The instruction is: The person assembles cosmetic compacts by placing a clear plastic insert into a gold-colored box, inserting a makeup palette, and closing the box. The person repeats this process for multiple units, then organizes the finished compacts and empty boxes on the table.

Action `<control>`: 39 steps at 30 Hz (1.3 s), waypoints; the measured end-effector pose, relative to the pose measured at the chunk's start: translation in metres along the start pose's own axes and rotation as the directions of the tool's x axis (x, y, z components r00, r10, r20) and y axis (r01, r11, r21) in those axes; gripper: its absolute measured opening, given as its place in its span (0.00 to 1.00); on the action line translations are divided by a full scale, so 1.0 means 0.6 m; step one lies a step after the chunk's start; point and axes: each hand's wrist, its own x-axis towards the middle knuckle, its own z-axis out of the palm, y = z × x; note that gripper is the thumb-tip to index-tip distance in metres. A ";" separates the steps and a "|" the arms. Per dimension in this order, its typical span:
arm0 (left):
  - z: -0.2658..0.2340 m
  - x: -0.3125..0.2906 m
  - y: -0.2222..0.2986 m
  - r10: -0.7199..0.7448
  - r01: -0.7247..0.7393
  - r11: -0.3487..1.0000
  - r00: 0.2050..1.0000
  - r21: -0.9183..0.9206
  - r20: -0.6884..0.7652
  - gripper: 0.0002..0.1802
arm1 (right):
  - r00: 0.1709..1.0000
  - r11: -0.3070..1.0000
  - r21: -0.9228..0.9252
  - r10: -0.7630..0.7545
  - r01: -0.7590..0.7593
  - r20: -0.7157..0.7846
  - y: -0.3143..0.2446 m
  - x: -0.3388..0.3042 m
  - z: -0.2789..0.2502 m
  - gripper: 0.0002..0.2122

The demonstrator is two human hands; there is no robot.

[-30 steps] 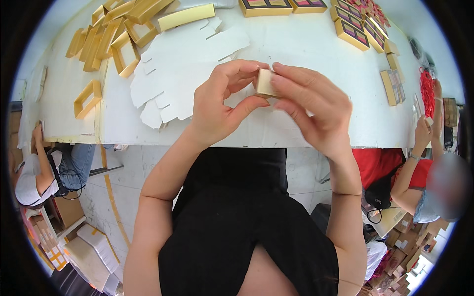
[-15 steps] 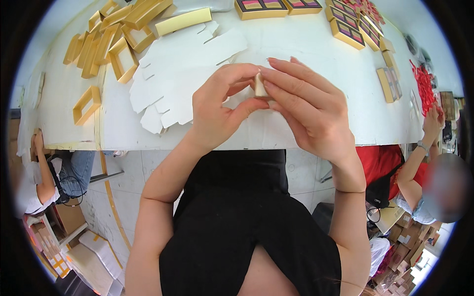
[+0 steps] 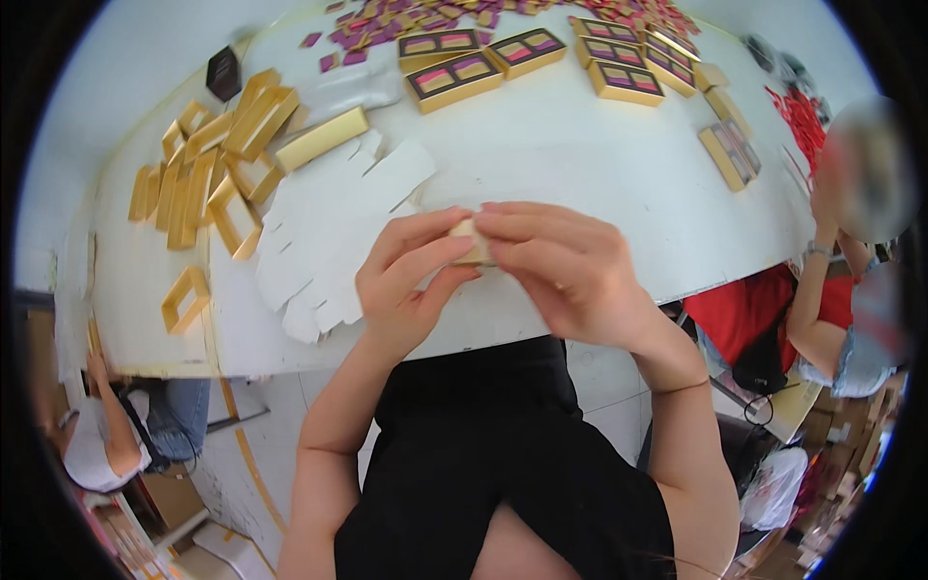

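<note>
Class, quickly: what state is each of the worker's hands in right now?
Left hand: closed, holding a small pale-gold piece between thumb and fingers.
Right hand: fingers against the piece's right side; whether gripping cannot be told.

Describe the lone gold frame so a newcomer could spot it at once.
On the white table, look left of the person's left hand to the heap of gold frames. Just nearer the person than that heap, toward the table's near edge, lies one open gold frame on its own. Unlike its neighbours, it touches no other frame.
</note>
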 end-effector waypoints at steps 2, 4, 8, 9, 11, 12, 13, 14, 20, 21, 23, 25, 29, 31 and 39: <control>-0.004 -0.005 0.001 -0.021 0.020 1.000 1.000 0.004 0.003 0.15 | 0.997 0.996 -0.060 -0.067 0.070 0.050 -0.009 0.007 -0.006 0.13; 0.002 -0.009 0.000 -0.031 0.030 0.999 0.999 -0.034 -0.034 0.15 | 0.993 0.993 -0.056 -0.096 0.099 0.062 -0.012 0.006 -0.010 0.13; 0.018 -0.012 0.000 -0.046 0.029 0.987 0.993 -0.158 -0.109 0.13 | 0.990 0.993 -0.009 -0.122 0.121 -0.064 0.012 -0.034 0.016 0.14; 0.020 -0.012 -0.001 -0.048 0.026 0.983 0.992 -0.182 -0.120 0.13 | 0.985 0.990 -0.022 -0.141 0.140 -0.098 0.019 -0.042 0.026 0.15; 0.020 -0.012 0.001 0.052 -0.054 0.998 0.995 -0.024 -0.082 0.13 | 0.970 0.988 -0.011 -0.151 0.151 -0.192 0.020 -0.048 0.043 0.15; 0.013 -0.016 0.003 0.096 -0.093 0.991 0.995 0.096 -0.032 0.13 | 0.961 0.986 -0.013 -0.166 0.167 -0.223 0.021 -0.050 0.050 0.16; 0.007 -0.017 0.006 0.132 -0.134 0.967 0.991 0.216 0.021 0.13 | 0.950 0.983 -0.011 -0.180 0.183 -0.253 0.021 -0.048 0.054 0.16; 0.002 -0.013 0.014 0.152 -0.164 0.916 0.986 0.366 0.063 0.12 | 0.939 0.981 -0.018 -0.191 0.194 -0.284 0.022 -0.044 0.056 0.14; -0.105 0.087 0.019 0.143 -0.295 0.683 0.951 0.668 0.274 0.32 | 0.924 0.784 -0.591 -0.347 0.191 -0.162 0.051 -0.099 -0.004 0.13; -0.136 0.113 0.006 0.048 -0.159 0.716 0.983 0.679 0.179 0.37 | 0.951 0.715 -0.697 -0.250 0.056 -0.180 0.069 -0.111 -0.025 0.10; -0.194 0.138 -0.044 -0.149 -0.016 0.670 0.977 0.742 0.156 0.32 | 0.974 0.627 -0.779 -0.161 -0.024 -0.160 0.114 -0.144 -0.077 0.12; -0.227 0.143 -0.099 -0.340 0.008 0.563 0.914 0.827 0.222 0.27 | 0.994 0.610 -0.786 0.042 -0.102 -0.097 0.192 -0.200 -0.112 0.12; -0.213 0.177 -0.134 -0.601 0.164 0.456 0.782 0.875 0.166 0.22 | 0.953 0.586 -0.752 0.182 -0.301 -0.240 0.230 -0.235 -0.178 0.12; -0.196 0.175 -0.123 -0.480 0.183 0.548 0.868 0.816 0.128 0.19 | 0.956 0.564 -0.773 0.147 -0.290 -0.252 0.210 -0.225 -0.185 0.13; -0.010 0.144 -0.015 -0.375 0.205 0.906 0.793 0.369 0.479 0.14 | 0.841 0.747 0.554 0.521 -0.366 -0.147 0.056 -0.076 -0.048 0.28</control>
